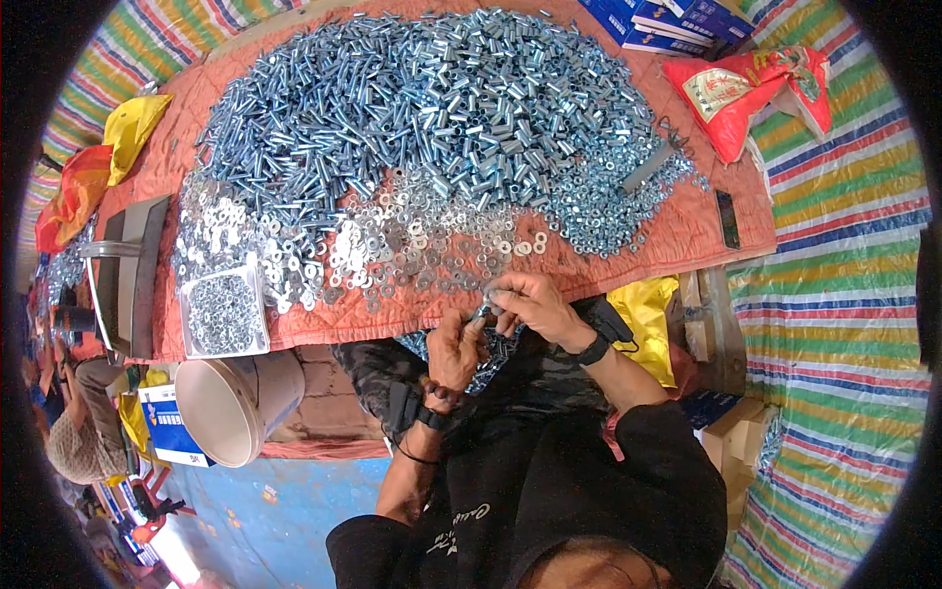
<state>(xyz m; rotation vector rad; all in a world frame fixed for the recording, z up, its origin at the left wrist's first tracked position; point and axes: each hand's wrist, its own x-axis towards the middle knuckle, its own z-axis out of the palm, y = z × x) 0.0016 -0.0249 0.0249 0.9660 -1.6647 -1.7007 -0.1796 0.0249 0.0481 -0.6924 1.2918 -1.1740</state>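
Just past the table's near edge, above my lap, both hands meet at a small shiny anchor bolt [483,310]. My left hand [453,351] is closed around its lower part. The fingers of my right hand [535,306] pinch its upper end, and they hide most of it. Right in front of my hands lie loose flat washers [432,240]. Beyond them rises a big heap of bluish metal sleeves [491,118], with long thin bolts [304,128] on its left side and small nuts [599,211] on its right. More metal pieces [491,368] show in my lap below my hands.
A clear plastic tray [260,329] of small rings stands at the table's left front, beside a dark metal bin with a handle [137,280]. Below is a white bucket [221,417]. A phone [727,219] and a red bag [731,98] lie right. Another person [88,432] sits far left.
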